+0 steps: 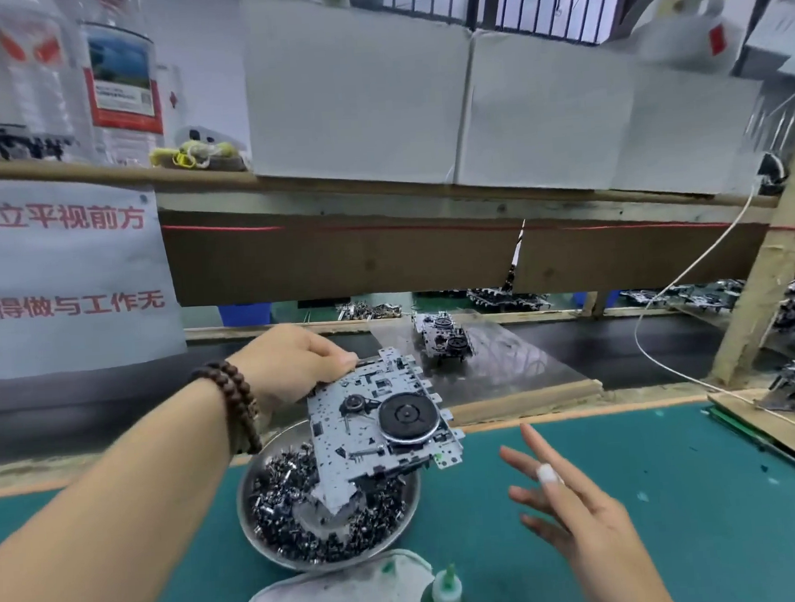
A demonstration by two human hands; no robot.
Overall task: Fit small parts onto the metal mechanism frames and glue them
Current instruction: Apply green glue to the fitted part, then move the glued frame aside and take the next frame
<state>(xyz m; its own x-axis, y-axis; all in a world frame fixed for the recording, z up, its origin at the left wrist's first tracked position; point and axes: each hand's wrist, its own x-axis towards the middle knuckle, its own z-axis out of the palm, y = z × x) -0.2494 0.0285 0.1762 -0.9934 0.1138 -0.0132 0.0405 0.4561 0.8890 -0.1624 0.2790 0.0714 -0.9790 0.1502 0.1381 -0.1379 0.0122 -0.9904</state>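
Hands over a green work mat (629,472), seen from my head camera. My left hand (292,360) reaches forward, a dark bead bracelet (234,404) wrapped around its wrist. Its thumb and curled fingers pinch the far left corner of a metal frame (375,423), holding it tilted in the air. I can see a large black wheel (407,414) and a smaller black wheel (354,402) fitted to the frame's upper face. The frame's near edge hangs over a round steel dish (249,500) that sits on the mat and holds a heap of small dark parts (277,499).

My right hand (571,504) hovers above the mat to the right of the dish, apart from the frame, fingers straight and spread, holding nothing. One finger has white tape (548,474) around it.

At the near edge of the mat, a green glue bottle (444,593) with a pale nozzle stands just beside a stained white cloth (330,598).

Beyond the mat runs a dark conveyor belt (645,341), where another frame (444,335) with two black wheels rests on a clear plastic sheet (506,364).
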